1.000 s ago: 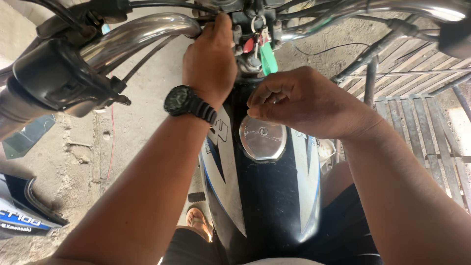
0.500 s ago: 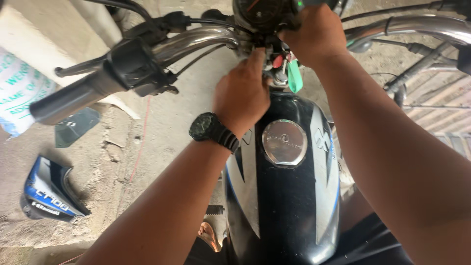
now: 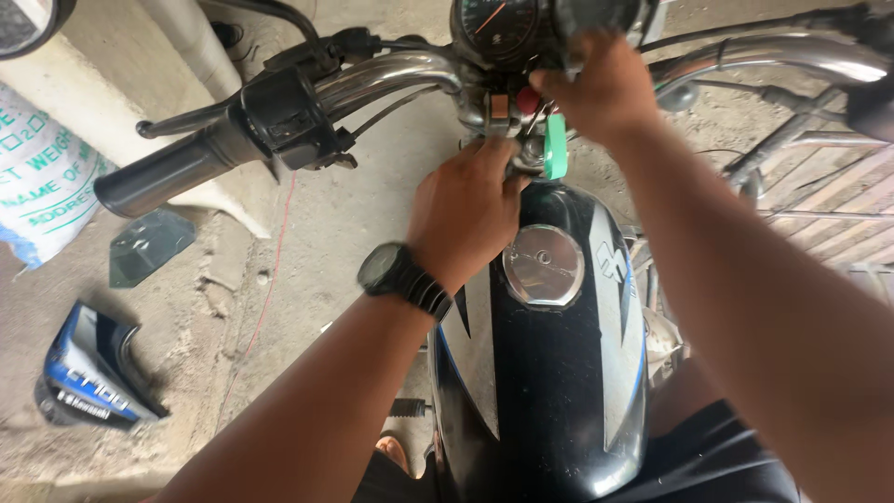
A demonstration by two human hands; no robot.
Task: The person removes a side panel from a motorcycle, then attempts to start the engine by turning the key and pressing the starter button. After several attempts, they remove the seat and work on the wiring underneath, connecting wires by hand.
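Observation:
I look down on a black motorcycle fuel tank point(image 3: 549, 391) with a round chrome filler cap point(image 3: 544, 265). My left hand point(image 3: 463, 212), with a black wristwatch on its wrist, rests against the steering head just below the ignition, fingers curled; whether it grips anything is hidden. My right hand point(image 3: 596, 88) reaches up by the round gauges point(image 3: 494, 28), fingers closed near the key area, where a green key tag point(image 3: 555, 146) and a red tag point(image 3: 527, 101) hang. What the right fingers pinch is hidden.
Chrome handlebar point(image 3: 391, 74) with a black left grip point(image 3: 158, 177) and switch housing point(image 3: 289, 116) crosses the top. On the concrete floor lie a blue and black body panel point(image 3: 88, 373), a dark plastic piece point(image 3: 149, 244) and a white printed sack point(image 3: 42, 177). A metal grate point(image 3: 838, 224) sits at right.
My view has shifted so the bike sits more to the right. My right hand rose from above the filler cap to the gauges. My left hand slid down from the key area.

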